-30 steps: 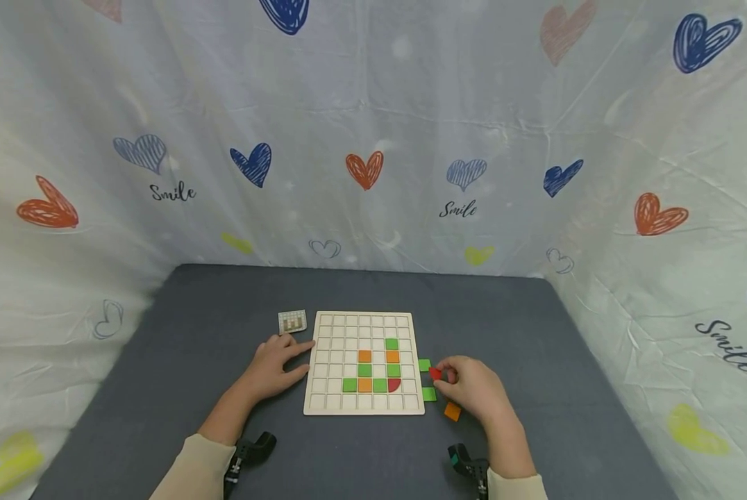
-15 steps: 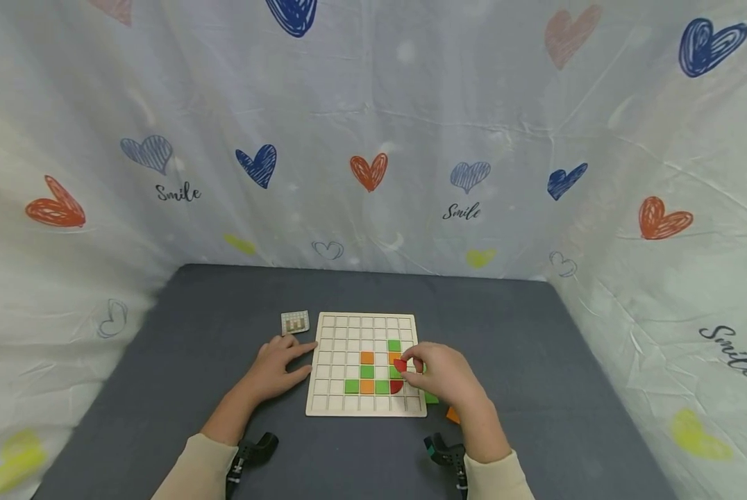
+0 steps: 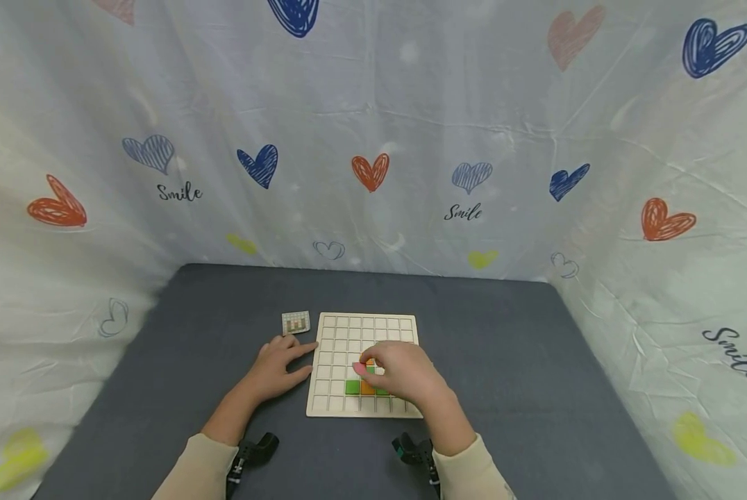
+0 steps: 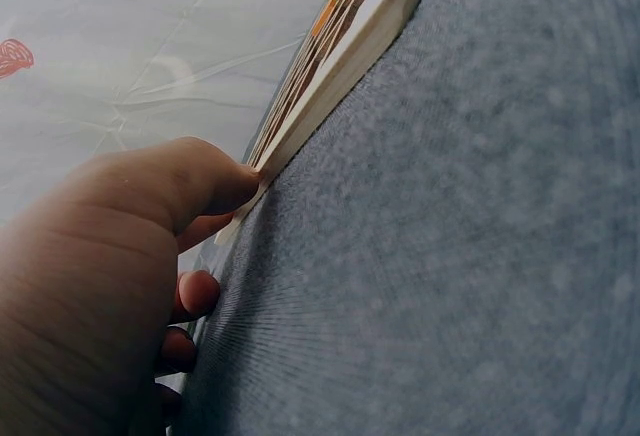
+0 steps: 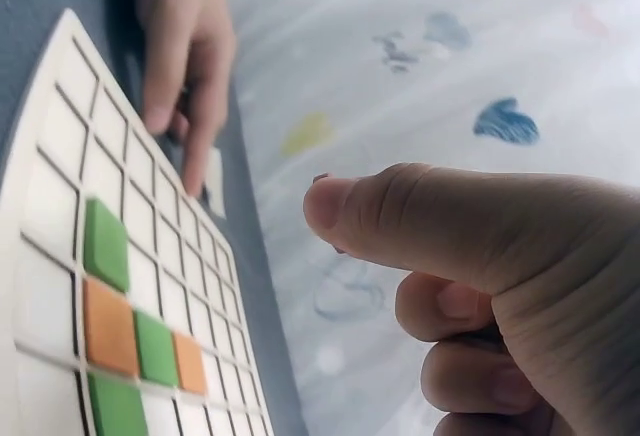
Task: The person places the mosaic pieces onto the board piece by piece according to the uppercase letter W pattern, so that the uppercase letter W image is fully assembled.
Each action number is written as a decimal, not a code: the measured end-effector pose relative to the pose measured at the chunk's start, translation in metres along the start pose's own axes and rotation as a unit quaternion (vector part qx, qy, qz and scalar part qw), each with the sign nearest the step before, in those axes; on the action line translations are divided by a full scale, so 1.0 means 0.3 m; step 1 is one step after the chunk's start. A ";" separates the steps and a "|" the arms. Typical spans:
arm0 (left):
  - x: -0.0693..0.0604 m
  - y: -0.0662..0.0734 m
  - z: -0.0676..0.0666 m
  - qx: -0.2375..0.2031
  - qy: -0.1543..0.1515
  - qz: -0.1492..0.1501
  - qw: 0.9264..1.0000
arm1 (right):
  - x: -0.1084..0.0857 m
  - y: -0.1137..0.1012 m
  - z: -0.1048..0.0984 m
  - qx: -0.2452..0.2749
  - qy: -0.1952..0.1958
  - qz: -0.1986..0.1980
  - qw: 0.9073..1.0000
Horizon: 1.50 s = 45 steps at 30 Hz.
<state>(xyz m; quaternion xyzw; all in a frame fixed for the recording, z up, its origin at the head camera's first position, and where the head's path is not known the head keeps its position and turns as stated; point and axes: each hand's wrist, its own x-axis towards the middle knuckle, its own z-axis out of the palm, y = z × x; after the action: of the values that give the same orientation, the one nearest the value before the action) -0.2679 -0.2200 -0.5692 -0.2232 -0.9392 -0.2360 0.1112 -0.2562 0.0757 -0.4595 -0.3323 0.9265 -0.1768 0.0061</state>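
Note:
A pale gridded board (image 3: 332, 410) holds green and orange square tiles, among them a green tile (image 3: 353, 387) and an orange tile (image 5: 110, 327). Above its middle, the right hand (image 3: 407, 375) pinches a red piece (image 3: 359, 369) between thumb and fingers; in the right wrist view the thumb of the right hand (image 5: 470, 246) hides nearly all of it. The left hand (image 3: 270, 371) touches the board's left edge with thumb and index finger. Seen from the left wrist, the thumb of the left hand (image 4: 130, 246) rests on the side of the board (image 4: 345, 81).
Beyond the left hand lies a small patterned card (image 3: 295, 322), close to the board's upper left corner. The dark grey table (image 3: 486, 312) is bordered by a pale curtain (image 3: 411, 139) printed with hearts. The right forearm crosses the board's lower right corner.
The right hand has carried the red piece from beside the board's right edge leftward over the middle, now covering several tiles at the right. The left hand has stayed at the board's edge.

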 end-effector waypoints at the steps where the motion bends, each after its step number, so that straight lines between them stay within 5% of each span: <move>1: 0.000 0.000 0.001 0.001 0.000 0.000 1.000 | 0.008 -0.008 0.007 -0.003 -0.005 -0.004 1.000; 8: 0.005 0.001 0.002 -0.001 -0.014 -0.006 1.000 | 0.051 -0.055 0.069 -0.016 -0.025 -0.018 0.999; 20: 0.010 -0.002 -0.004 0.002 -0.020 -0.006 1.000 | 0.072 -0.057 0.201 -0.003 -0.061 0.039 0.997; 32: 0.000 -0.008 0.007 -0.001 0.013 0.012 1.000 | 0.064 -0.081 0.226 -0.021 -0.014 0.091 0.996; 39: 0.001 -0.010 0.011 -0.002 0.007 0.008 1.000 | 0.060 -0.109 0.238 -0.058 0.005 0.118 0.991; 45: 0.003 -0.013 0.010 -0.001 0.008 0.014 1.000 | 0.055 -0.101 0.226 -0.024 -0.006 0.114 0.993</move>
<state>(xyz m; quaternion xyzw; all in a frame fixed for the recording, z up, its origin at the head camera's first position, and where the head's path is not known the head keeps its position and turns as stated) -0.2710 -0.2211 -0.5731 -0.2345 -0.9347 -0.2375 0.1221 -0.2417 0.0217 -0.5114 -0.2257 0.9622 -0.1502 0.0235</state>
